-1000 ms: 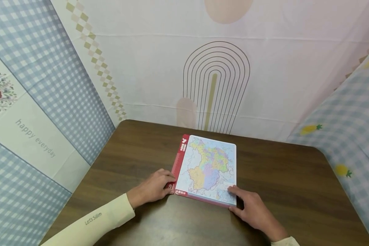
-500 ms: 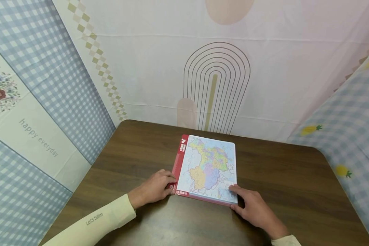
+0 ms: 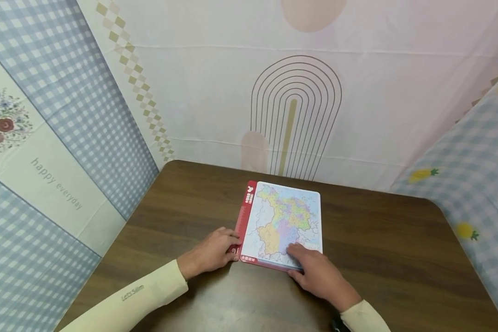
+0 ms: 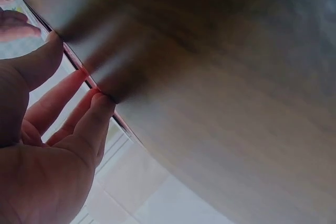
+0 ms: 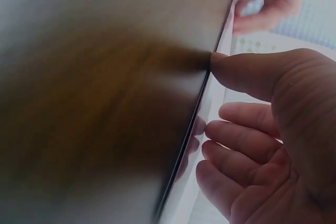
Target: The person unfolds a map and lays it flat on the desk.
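A flat map board (image 3: 269, 216) lies on the brown table, with a coloured map on a white-edged face and a red strip (image 3: 246, 205) down its left side. My left hand (image 3: 211, 250) rests at the lower end of that strip. In the left wrist view, the thumb and fingertips (image 4: 102, 99) of that hand touch the board's edge. My right hand (image 3: 315, 272) is at the near edge, its fingers extended over the map and its thumb low against the edge. The right wrist view shows this thumb (image 5: 236, 69) at the board's thin side, the fingers loosely extended.
The dark wooden table (image 3: 382, 240) reaches around the board on all sides. A pale printed cloth (image 3: 207, 92) hangs behind it. Blue checked cloths hang at the left (image 3: 95, 92) and right (image 3: 452, 175). A small black object (image 3: 339, 324) shows by the right sleeve.
My right hand has slid left along the near edge, away from the board's right corner. The left hand stays at the red strip. The head view has shifted slightly.
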{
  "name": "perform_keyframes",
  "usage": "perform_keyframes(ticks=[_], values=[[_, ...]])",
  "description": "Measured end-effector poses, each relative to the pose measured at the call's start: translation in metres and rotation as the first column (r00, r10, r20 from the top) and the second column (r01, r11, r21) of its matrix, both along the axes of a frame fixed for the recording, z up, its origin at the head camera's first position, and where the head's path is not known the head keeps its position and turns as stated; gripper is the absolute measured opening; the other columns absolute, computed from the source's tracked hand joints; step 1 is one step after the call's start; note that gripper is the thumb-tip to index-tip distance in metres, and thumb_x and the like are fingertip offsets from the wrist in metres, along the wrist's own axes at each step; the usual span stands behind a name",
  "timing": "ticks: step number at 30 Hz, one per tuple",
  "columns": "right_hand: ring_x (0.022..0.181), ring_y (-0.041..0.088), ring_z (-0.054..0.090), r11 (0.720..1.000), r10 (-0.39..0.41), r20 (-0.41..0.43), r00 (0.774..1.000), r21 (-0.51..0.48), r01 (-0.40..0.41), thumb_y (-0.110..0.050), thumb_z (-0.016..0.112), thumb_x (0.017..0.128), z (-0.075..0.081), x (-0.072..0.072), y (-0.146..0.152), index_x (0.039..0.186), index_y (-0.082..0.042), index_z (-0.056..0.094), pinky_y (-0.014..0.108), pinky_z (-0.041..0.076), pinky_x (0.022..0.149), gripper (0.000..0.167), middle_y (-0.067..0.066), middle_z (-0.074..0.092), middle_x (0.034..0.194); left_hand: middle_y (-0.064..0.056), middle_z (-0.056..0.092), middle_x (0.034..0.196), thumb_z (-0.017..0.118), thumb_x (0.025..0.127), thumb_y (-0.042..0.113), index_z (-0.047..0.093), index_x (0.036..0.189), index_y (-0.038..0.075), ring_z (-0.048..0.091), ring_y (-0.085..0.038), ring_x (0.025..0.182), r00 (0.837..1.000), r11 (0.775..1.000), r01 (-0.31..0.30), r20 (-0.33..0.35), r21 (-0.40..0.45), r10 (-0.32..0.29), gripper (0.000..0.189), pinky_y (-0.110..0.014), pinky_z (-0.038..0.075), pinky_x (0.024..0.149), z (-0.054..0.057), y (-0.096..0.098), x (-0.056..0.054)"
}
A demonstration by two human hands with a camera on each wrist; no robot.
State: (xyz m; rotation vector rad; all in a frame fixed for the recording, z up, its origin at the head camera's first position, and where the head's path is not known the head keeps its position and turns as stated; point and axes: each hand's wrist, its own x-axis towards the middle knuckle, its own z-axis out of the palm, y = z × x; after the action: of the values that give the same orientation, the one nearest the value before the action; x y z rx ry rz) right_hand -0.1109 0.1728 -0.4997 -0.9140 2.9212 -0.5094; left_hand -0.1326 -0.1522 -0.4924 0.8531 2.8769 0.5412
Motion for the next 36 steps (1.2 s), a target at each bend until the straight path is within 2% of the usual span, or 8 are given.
perform_keyframes(ticks=[7, 15, 24, 29, 33, 36], values=[[0.137, 0.032, 0.063, 0.993, 0.107, -0.027, 0.994, 0.044, -0.106, -0.029, 0.079, 0.096, 0.005, -0.009, -0.046, 0.138, -0.005, 0.068, 0.05, 0.056, 0.104, 0.05, 0.016, 0.065, 0.147, -0.007, 0.07, 0.132, 0.084, 0.092, 0.033, 0.077, 0.126, 0.009, 0.062, -0.023, 0.118, 1.0, 1.0, 0.007, 0.005, -0.024, -0.007, 0.042, -0.04, 0.056, 0.103, 0.001, 0.0, -0.002], [0.137, 0.03, 0.063, 0.986, 0.153, -0.07, 0.986, 0.078, -0.148, -0.035, 0.078, 0.097, 0.005, -0.013, -0.077, 0.136, -0.006, 0.068, 0.046, 0.06, 0.098, 0.05, 0.014, 0.063, 0.15, -0.003, 0.069, 0.126, 0.084, 0.092, 0.034, 0.076, 0.123, 0.012, 0.06, -0.018, 0.11, 0.999, 0.998, 0.031, -0.014, -0.051, -0.032, 0.039, -0.036, 0.056, 0.098, 0.0, 0.0, -0.004], [0.133, 0.028, 0.065, 0.978, 0.192, -0.165, 0.967, 0.112, -0.175, -0.036, 0.077, 0.098, 0.001, -0.019, -0.096, 0.132, -0.006, 0.068, 0.043, 0.063, 0.089, 0.047, 0.013, 0.064, 0.147, -0.003, 0.07, 0.123, 0.085, 0.092, 0.032, 0.075, 0.121, 0.012, 0.06, -0.018, 0.106, 0.998, 0.998, 0.043, -0.043, -0.051, -0.045, 0.037, -0.034, 0.056, 0.095, 0.0, -0.002, -0.006], [0.132, 0.025, 0.066, 0.96, 0.215, -0.193, 0.957, 0.221, -0.171, -0.038, 0.071, 0.102, 0.001, -0.018, -0.102, 0.135, -0.005, 0.068, 0.04, 0.064, 0.087, 0.047, 0.012, 0.065, 0.147, -0.004, 0.07, 0.122, 0.085, 0.091, 0.031, 0.075, 0.12, 0.011, 0.06, -0.019, 0.106, 0.998, 0.998, 0.049, -0.046, -0.039, -0.051, 0.037, -0.035, 0.057, 0.095, 0.0, -0.002, -0.007], [0.131, 0.025, 0.067, 0.94, 0.255, -0.248, 0.935, 0.29, -0.179, -0.036, 0.068, 0.104, 0.001, -0.014, -0.105, 0.133, -0.004, 0.069, 0.037, 0.064, 0.084, 0.043, 0.013, 0.067, 0.144, -0.003, 0.07, 0.123, 0.085, 0.091, 0.032, 0.075, 0.12, 0.011, 0.06, -0.018, 0.106, 0.998, 0.998, 0.042, -0.034, -0.043, -0.043, 0.038, -0.035, 0.057, 0.096, 0.0, -0.002, -0.007], [0.129, 0.025, 0.069, 0.935, 0.269, -0.276, 0.923, 0.305, -0.181, -0.033, 0.066, 0.105, 0.0, -0.011, -0.105, 0.132, -0.003, 0.069, 0.036, 0.065, 0.081, 0.04, 0.014, 0.069, 0.142, -0.002, 0.07, 0.124, 0.085, 0.091, 0.033, 0.075, 0.122, 0.012, 0.06, -0.017, 0.107, 0.999, 0.998, 0.034, -0.014, -0.05, -0.035, 0.038, -0.034, 0.057, 0.096, 0.0, -0.002, -0.007]])
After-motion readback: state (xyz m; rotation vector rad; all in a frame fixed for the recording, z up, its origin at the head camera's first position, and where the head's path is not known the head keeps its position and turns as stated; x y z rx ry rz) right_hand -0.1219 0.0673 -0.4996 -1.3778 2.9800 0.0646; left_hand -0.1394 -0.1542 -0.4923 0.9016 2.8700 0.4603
